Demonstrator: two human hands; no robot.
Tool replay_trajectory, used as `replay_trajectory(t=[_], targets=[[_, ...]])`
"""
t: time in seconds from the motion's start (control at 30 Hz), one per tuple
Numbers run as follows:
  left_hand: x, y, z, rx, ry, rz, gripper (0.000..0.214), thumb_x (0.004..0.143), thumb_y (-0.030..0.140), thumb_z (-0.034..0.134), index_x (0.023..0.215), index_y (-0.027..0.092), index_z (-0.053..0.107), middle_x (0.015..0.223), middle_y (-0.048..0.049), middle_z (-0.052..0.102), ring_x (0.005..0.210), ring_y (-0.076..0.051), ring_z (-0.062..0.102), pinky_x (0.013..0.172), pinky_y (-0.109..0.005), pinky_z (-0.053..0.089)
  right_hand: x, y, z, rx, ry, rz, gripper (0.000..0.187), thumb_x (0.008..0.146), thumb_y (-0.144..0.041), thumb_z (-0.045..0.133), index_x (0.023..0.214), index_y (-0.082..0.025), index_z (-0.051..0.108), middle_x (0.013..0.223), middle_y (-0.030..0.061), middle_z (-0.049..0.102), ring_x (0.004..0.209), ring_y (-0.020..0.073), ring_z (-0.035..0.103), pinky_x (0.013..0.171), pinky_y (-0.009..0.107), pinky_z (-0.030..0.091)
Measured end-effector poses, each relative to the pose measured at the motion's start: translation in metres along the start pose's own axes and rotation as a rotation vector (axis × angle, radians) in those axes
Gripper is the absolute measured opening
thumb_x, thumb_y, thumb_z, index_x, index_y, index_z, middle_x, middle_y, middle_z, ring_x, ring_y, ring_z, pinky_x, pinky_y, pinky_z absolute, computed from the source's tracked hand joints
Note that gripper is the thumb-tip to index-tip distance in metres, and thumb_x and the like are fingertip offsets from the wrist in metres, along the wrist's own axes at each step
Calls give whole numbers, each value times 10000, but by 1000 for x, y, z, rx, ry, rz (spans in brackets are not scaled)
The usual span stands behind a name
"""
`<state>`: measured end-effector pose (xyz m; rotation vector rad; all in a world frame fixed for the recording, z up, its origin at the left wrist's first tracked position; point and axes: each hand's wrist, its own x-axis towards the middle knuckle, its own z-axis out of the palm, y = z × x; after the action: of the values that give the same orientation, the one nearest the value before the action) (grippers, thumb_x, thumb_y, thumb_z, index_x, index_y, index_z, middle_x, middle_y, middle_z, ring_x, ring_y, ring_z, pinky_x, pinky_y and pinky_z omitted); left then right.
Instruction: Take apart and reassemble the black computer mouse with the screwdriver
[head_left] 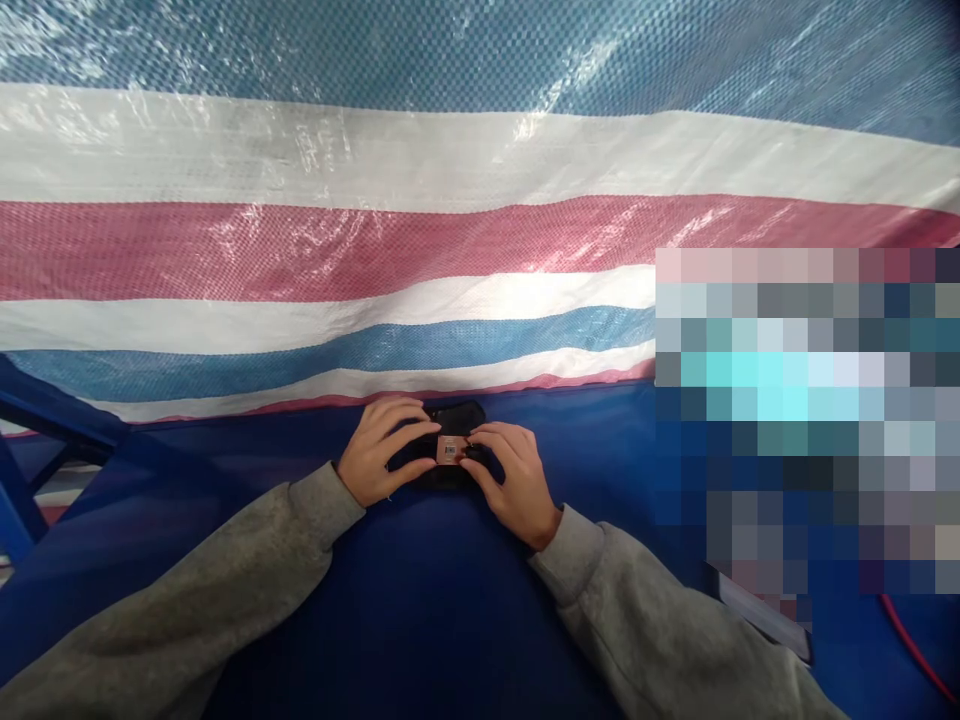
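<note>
A flat black object (454,418), its kind unclear, lies low in the view on a dark blue sheet (450,610). A small copper-pink square tag (450,450) with a dark printed code sits on its front. My left hand (382,452) curls over the object's left side, with fingertips reaching the tag's left edge. My right hand (510,482) grips the right side, and its fingertips meet the tag's right edge. Both hands hide most of the object. Grey sleeves cover both forearms.
A white, red and blue striped tarpaulin (375,270) hangs straight ahead. A blue metal frame (45,430) stands at the left. A pixelated patch (802,420) hides the right side. Below it lie a pale flat item (765,620) and a red cable (915,645).
</note>
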<state>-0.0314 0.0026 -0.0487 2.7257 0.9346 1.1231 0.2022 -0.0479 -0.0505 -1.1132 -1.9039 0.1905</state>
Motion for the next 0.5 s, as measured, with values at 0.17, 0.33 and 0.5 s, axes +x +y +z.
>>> replay_trajectory(t=[0.17, 0.33, 0.5], targets=[[-1, -1, 4, 35, -47, 80, 337, 862, 402, 652, 1165, 257, 642, 1062, -60, 721, 1097, -256, 622, 1018, -488, 429, 0, -2, 0, -7, -7, -46, 167, 952, -322, 565, 1064, -226, 643, 1048, 76, 703, 954, 225, 654, 875, 407, 451], [2, 2, 3, 32, -2, 139, 369, 858, 344, 675, 1211, 256, 615, 1041, -47, 738, 1057, -237, 649, 978, -468, 471, 0, -2, 0, -9, -4, -44, 198, 943, -358, 585, 1072, -226, 654, 1052, 82, 704, 963, 233, 657, 879, 409, 458], [6, 4, 2, 7, 105, 230, 365, 830, 253, 714, 1183, 222, 626, 1002, -54, 748, 1006, -229, 670, 900, -429, 529, -1, -1, 0, 28, 32, -108, 265, 933, -342, 606, 1162, -210, 624, 1073, 96, 702, 997, 242, 653, 884, 411, 497]])
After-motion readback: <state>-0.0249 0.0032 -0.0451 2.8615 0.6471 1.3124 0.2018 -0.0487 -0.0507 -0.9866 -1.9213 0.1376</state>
